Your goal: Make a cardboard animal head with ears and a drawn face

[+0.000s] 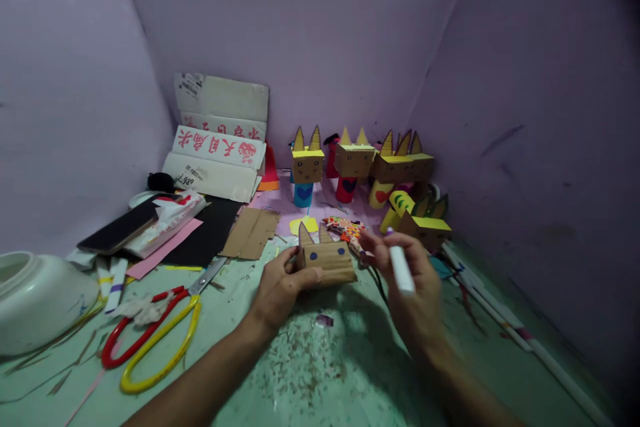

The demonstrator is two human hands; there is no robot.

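My left hand [283, 285] grips a small cardboard box head [334, 265] by its left side, thumb across the front. Two pointed ears stand on its top edge, and two dark blue dots mark its ribbed front face. To the right of it, my right hand [413, 280] holds a white marker [401, 268] between thumb and fingers, with a purple end pointing up and away. The marker is apart from the box. Just beyond the box lie a colourful patterned piece [347, 230] and a yellow paper scrap [303, 226].
Several eared cardboard figures, including one with a blue tube body [303, 195], stand at the back. Red-and-yellow scissors [165, 333] and a white pot [40, 300] are at left. Behind are black paper [207, 233] and a folded white carton [215, 160]. Long white sticks [500, 313] lie right.
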